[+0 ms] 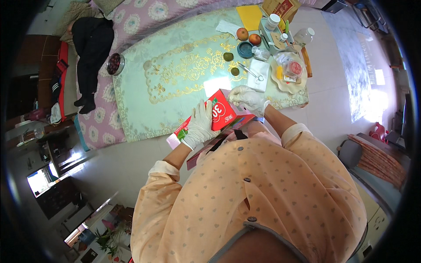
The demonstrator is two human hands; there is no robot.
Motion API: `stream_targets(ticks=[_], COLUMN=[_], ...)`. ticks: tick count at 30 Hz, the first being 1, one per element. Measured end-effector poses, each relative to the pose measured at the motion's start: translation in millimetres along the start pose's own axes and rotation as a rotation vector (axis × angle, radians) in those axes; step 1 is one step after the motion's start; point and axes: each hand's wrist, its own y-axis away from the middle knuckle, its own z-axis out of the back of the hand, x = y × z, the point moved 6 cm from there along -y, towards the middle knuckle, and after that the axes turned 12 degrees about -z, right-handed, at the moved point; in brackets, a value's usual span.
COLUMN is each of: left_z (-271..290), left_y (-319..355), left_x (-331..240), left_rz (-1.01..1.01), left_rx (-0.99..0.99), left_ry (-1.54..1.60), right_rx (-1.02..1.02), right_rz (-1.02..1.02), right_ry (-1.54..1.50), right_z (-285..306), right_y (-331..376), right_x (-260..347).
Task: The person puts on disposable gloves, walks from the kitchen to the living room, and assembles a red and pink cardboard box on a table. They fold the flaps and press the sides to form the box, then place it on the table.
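Note:
I hold a long red cardboard box (221, 116) in front of my chest, over the near edge of a bed. My left hand (199, 125), in a white glove, grips the box's side from the left. At the box's upper right end is my right hand (249, 99), also gloved, with its fingers closed on that end. Both sleeves are peach with small hearts.
The bed has a pale green cloth with gold embroidery (184, 72). At its far right lie two red apples (242, 33), green fruits (228, 56), a teal lid (245, 49), scissors on a white cloth (258, 74), bottles (304, 36) and a packet on a plate (293, 69). A bowl of dark fruit (115, 63) sits left, beside a lying person's legs (90, 52).

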Motion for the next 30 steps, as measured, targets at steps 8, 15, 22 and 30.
stream_targets(ticks=[8,15,22,30], left_z=[81.1,105.7,136.5,148.4], left_y=[22.5,45.9,72.6,51.2], left_x=[32.3,31.9,44.5,63.5], left_rz=[-0.144,-0.225,-0.200,0.086], left_rx=[-0.082,0.008,-0.026,-0.138], left_ry=[0.261,0.229,0.243,-0.057], right_rx=[-0.001,-0.226,-0.912,-0.473], right_rz=[0.200,0.113,0.135,0.036], right_ry=[-0.043,0.274,0.412,0.185], right_z=[-5.4,14.0,121.7,88.0], right_y=[-9.7,-7.2,49.1,40.3], right_x=[22.6,33.7,64.1,73.9])
